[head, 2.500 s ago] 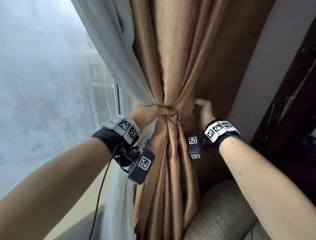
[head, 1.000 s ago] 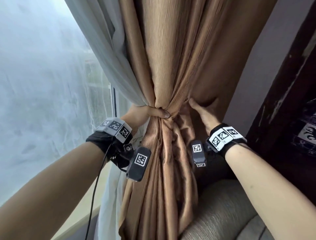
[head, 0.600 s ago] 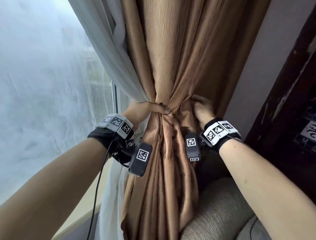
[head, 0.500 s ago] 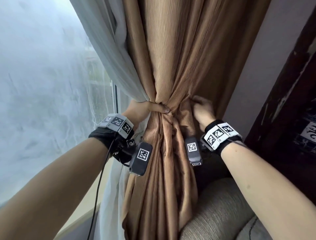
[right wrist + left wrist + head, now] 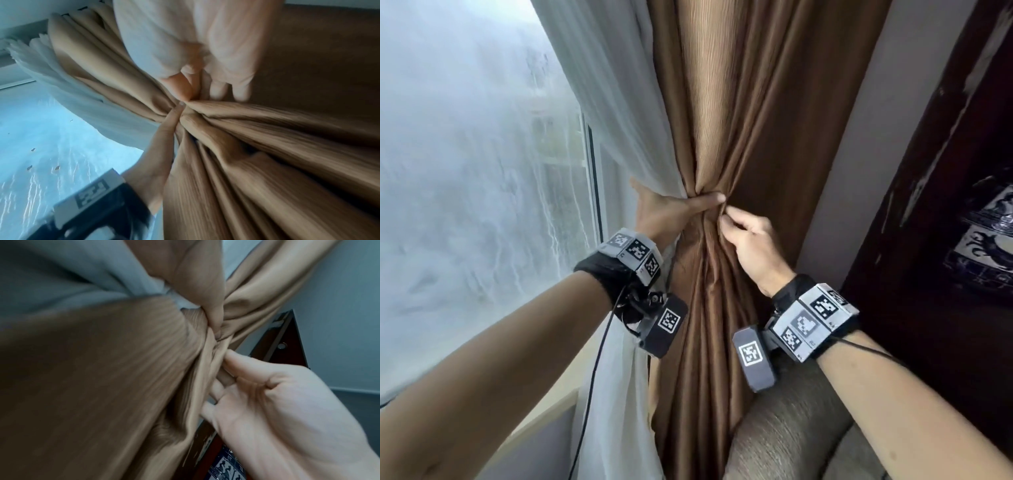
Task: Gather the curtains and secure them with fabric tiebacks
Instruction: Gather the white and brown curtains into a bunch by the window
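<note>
A brown curtain (image 5: 726, 113) and a white sheer curtain (image 5: 619, 102) hang by the window, bunched together at one waist. My left hand (image 5: 688, 205) grips that waist, with the thumb laid across the front and the fingers hidden behind the cloth. My right hand (image 5: 726, 219) is just right of the left thumb and pinches a narrow brown fold (image 5: 218, 347) between thumb and forefinger. In the left wrist view my right hand (image 5: 228, 366) has its palm towards the camera. The right wrist view shows my left thumb (image 5: 172, 120) pressed against the gather. I cannot make out any separate tieback strip.
Window glass (image 5: 476, 171) fills the left, with a pale sill (image 5: 544, 414) below. A grey upholstered armrest (image 5: 791, 428) sits under my right wrist. A dark wooden cabinet (image 5: 935, 205) stands at the right, past a strip of pale wall (image 5: 859, 137).
My right hand has come round from the bundle's right side to its front and now pinches a fold beside the left thumb. The left hand has kept its grip.
</note>
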The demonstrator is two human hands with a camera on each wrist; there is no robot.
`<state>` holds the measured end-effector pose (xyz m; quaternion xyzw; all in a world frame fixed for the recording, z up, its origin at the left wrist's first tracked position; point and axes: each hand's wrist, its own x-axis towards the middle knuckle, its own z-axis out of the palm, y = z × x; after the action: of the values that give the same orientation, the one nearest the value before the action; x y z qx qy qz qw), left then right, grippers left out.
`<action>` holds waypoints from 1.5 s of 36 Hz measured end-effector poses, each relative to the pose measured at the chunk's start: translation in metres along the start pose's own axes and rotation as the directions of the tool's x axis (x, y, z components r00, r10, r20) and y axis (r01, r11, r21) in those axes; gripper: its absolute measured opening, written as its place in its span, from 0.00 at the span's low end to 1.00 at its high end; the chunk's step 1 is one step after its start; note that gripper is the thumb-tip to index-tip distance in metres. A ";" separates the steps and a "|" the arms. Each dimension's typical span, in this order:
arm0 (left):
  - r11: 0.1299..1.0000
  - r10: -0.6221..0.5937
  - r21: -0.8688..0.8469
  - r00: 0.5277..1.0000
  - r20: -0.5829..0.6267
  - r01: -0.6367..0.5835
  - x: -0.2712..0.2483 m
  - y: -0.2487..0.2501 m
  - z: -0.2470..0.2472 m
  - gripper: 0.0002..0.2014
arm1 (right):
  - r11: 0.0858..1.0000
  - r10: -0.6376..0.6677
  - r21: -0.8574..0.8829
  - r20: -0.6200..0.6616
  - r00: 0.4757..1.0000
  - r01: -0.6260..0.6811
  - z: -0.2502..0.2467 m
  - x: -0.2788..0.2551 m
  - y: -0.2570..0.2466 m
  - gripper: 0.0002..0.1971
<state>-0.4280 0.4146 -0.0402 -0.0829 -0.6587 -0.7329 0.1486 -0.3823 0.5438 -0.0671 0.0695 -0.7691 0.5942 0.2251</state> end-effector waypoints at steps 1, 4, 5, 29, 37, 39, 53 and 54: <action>0.999 0.011 0.031 0.998 0.058 -0.013 -0.005 0.007 0.002 0.50 | 0.998 -0.032 -0.057 -0.010 0.999 0.031 0.003 -0.002 -0.003 0.14; 0.988 -0.020 0.155 0.989 0.147 -0.003 -0.012 0.020 0.003 0.43 | 0.999 -0.019 -0.045 0.015 1.000 0.020 0.010 -0.003 -0.009 0.11; 0.982 -0.012 0.187 0.994 0.109 -0.008 -0.008 0.018 0.003 0.47 | 1.000 -0.016 -0.011 0.033 0.999 0.016 0.011 -0.004 -0.011 0.12; 0.977 -0.047 0.207 0.999 0.023 0.041 -0.001 0.020 -0.019 0.25 | 0.862 0.506 0.100 -0.088 0.858 -0.498 -0.024 0.079 0.072 0.30; 0.979 -0.022 0.202 0.990 0.138 -0.007 0.000 0.021 -0.024 0.18 | 0.940 0.296 0.100 0.231 0.927 -0.325 -0.010 0.105 0.070 0.40; 0.982 -0.027 0.190 0.988 0.155 -0.003 0.001 0.020 -0.023 0.18 | 0.929 0.253 0.197 0.282 0.925 -0.314 -0.010 0.096 0.058 0.45; 0.987 -0.044 0.158 0.996 0.078 0.032 0.007 0.014 -0.023 0.19 | 0.969 0.226 0.117 -0.055 0.973 -0.219 -0.014 0.075 0.028 0.17; 0.987 -0.044 0.154 0.997 0.058 0.035 0.007 0.014 -0.022 0.21 | 0.966 0.227 0.148 -0.089 0.970 -0.213 -0.017 0.073 0.029 0.16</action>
<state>-0.4280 0.3911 -0.0274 -0.0805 -0.7186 -0.6803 0.1197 -0.4533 0.5798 -0.0583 -0.0324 -0.7163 0.6699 0.1925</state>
